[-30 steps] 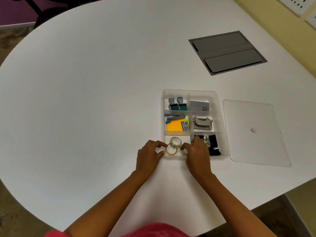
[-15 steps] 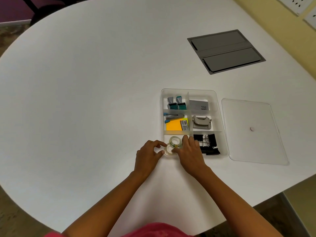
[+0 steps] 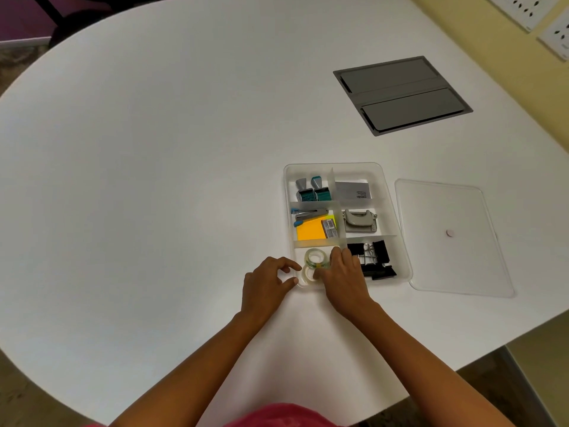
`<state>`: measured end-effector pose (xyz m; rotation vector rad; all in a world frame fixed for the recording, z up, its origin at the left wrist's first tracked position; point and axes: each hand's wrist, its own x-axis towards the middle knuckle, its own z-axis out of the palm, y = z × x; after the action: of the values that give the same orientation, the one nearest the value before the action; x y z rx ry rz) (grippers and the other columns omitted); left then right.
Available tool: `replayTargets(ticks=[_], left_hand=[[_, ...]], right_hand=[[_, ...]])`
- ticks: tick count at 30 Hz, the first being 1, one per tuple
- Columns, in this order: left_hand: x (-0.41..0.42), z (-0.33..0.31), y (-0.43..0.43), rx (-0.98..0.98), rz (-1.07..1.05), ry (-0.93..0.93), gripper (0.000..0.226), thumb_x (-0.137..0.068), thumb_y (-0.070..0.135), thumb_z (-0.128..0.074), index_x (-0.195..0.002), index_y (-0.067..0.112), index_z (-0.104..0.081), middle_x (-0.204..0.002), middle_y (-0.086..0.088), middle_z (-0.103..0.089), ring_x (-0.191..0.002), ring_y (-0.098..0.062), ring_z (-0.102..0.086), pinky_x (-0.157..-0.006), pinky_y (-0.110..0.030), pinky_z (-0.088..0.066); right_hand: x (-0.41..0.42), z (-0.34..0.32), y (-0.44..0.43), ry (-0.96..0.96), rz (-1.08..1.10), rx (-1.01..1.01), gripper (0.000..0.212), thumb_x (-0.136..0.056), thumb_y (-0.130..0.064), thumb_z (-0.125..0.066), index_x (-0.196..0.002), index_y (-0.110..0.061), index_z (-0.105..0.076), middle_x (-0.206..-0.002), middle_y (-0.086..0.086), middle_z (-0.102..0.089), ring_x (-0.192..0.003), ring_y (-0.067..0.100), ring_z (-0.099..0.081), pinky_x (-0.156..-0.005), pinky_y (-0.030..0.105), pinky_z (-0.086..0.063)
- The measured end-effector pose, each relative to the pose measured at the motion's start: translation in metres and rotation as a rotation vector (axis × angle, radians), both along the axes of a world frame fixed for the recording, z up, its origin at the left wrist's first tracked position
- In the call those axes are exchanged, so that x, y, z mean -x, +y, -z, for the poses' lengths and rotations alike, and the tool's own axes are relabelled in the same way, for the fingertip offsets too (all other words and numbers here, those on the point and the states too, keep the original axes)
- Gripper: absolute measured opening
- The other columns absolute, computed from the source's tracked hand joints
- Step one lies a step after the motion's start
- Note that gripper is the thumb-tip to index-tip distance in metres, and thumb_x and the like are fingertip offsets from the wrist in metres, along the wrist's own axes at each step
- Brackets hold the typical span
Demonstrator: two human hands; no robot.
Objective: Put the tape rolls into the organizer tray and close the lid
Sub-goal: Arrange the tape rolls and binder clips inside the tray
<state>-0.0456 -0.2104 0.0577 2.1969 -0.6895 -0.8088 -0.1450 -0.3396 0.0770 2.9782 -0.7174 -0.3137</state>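
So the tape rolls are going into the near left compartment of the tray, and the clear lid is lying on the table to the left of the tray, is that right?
Not quite. The tape rolls are in the near left compartment of the organizer tray, under the right hand, but the clear lid lies on the table to the right of the tray, not the left. The head view shows this.

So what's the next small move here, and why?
Probably let go and reach with the right hand for the lid: both tape rolls already sit in the near-left compartment of the organizer tray, and the lid lies flat beside it.
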Motion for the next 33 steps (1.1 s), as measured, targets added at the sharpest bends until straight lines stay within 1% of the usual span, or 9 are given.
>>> replayTargets(ticks=[3, 7, 12, 18, 20, 22, 24, 30, 33], left_hand=[[0.001, 0.002, 0.001, 0.007, -0.011, -0.005, 0.021, -0.08, 0.038, -0.068, -0.1, 0.042, -0.064, -0.105, 0.011, -0.064, -0.086, -0.01, -0.06, -0.093, -0.042, -0.047], [-0.001, 0.004, 0.001, 0.001, 0.002, -0.013, 0.021, -0.08, 0.038, -0.068, -0.1, 0.042, -0.064, -0.106, 0.01, -0.064, -0.087, -0.01, -0.06, -0.094, -0.044, -0.047], [-0.004, 0.004, 0.0, -0.021, 0.019, -0.026, 0.021, -0.08, 0.04, -0.067, -0.1, 0.041, -0.064, -0.107, 0.01, -0.064, -0.088, -0.011, -0.06, -0.094, -0.044, -0.047], [-0.001, 0.005, 0.0, -0.022, -0.001, -0.044, 0.02, -0.081, 0.039, -0.066, -0.101, 0.041, -0.064, -0.107, 0.012, -0.064, -0.083, -0.008, -0.056, -0.093, -0.041, -0.047], [0.0, 0.005, 0.0, -0.025, -0.009, -0.048, 0.019, -0.081, 0.039, -0.066, -0.1, 0.04, -0.064, -0.107, 0.012, -0.065, -0.082, -0.007, -0.054, -0.093, -0.041, -0.048], [0.001, 0.006, 0.0, -0.029, -0.012, -0.059, 0.019, -0.081, 0.04, -0.066, -0.1, 0.04, -0.064, -0.106, 0.013, -0.065, -0.081, -0.006, -0.055, -0.092, -0.041, -0.048], [0.001, 0.007, 0.001, -0.027, -0.014, -0.066, 0.02, -0.081, 0.04, -0.066, -0.101, 0.041, -0.064, -0.105, 0.013, -0.065, -0.082, -0.006, -0.055, -0.092, -0.041, -0.048], [0.0, 0.007, 0.0, -0.019, -0.021, -0.09, 0.019, -0.08, 0.04, -0.067, -0.099, 0.039, -0.066, -0.109, 0.01, -0.066, -0.084, -0.005, -0.054, -0.09, -0.041, -0.049], [-0.003, 0.008, 0.001, -0.023, -0.025, -0.132, 0.023, -0.077, 0.048, -0.067, -0.099, 0.039, -0.069, -0.112, 0.011, -0.066, -0.093, -0.008, -0.058, -0.09, -0.04, -0.048]], right_hand=[[0.0, -0.001, 0.001, -0.096, 0.069, -0.086, 0.023, -0.057, -0.005, -0.087, -0.073, -0.014, -0.075, -0.075, 0.014, -0.061, -0.072, 0.034, -0.06, -0.058, 0.037, -0.049], [-0.009, -0.002, -0.003, -0.172, 0.136, -0.108, 0.029, -0.06, 0.004, -0.081, -0.084, -0.009, -0.073, -0.078, 0.015, -0.06, -0.073, 0.034, -0.058, -0.06, 0.038, -0.048], [-0.02, 0.004, -0.006, -0.077, 0.119, -0.102, 0.024, -0.079, -0.004, -0.069, -0.103, -0.008, -0.069, -0.105, 0.019, -0.059, -0.099, 0.036, -0.053, -0.079, 0.04, -0.044], [-0.014, 0.007, -0.003, -0.067, 0.107, -0.113, 0.016, -0.08, -0.004, -0.068, -0.096, -0.006, -0.071, -0.104, 0.017, -0.058, -0.102, 0.036, -0.051, -0.079, 0.039, -0.042], [-0.009, 0.003, 0.0, -0.058, 0.11, -0.124, 0.016, -0.069, -0.002, -0.079, -0.084, -0.006, -0.074, -0.091, 0.018, -0.062, -0.089, 0.036, -0.057, -0.071, 0.039, -0.047], [-0.004, 0.0, 0.004, -0.07, 0.103, -0.134, 0.023, -0.053, -0.001, -0.089, -0.07, -0.007, -0.075, -0.074, 0.016, -0.062, -0.072, 0.034, -0.062, -0.058, 0.035, -0.05], [-0.001, -0.002, 0.007, -0.087, 0.091, -0.124, 0.027, -0.046, -0.004, -0.092, -0.067, -0.008, -0.075, -0.068, 0.014, -0.062, -0.064, 0.032, -0.062, -0.053, 0.033, -0.05], [-0.003, -0.004, 0.01, -0.037, 0.099, -0.093, 0.029, -0.042, -0.017, -0.096, -0.064, -0.016, -0.077, -0.071, 0.011, -0.063, -0.064, 0.027, -0.063, -0.052, 0.029, -0.05], [-0.004, -0.001, 0.01, -0.039, 0.091, -0.1, 0.029, -0.042, -0.018, -0.096, -0.064, -0.018, -0.077, -0.071, 0.01, -0.062, -0.064, 0.026, -0.062, -0.051, 0.029, -0.05]])
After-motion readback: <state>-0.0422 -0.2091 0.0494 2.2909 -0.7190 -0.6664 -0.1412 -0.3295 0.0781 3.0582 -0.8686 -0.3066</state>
